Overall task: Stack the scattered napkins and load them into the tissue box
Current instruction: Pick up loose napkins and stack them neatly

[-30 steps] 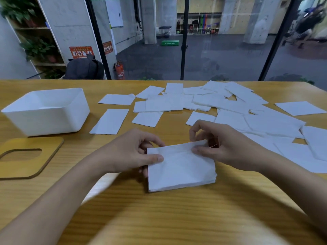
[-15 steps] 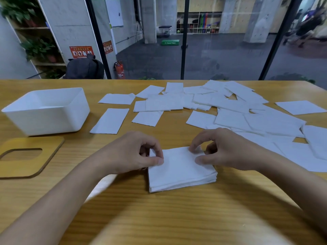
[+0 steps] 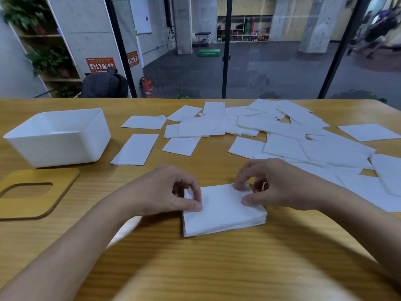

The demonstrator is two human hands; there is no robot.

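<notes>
Head camera (sole view): looks forward-down, close over table (image 3: 217, 268), window beyond.

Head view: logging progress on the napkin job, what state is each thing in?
Tissue box: open, no napkins visible inside.
Lid: off, flat on table.
Napkin stack: flat on table, held by both hands.
Scattered napkins: loose, unstacked.
Left hand: pinches stack's left edge.
Right hand: pinches stack's far edge.

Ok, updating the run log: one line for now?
left hand: grips napkin stack | right hand: grips stack | tissue box: open | lid: beside it
</notes>
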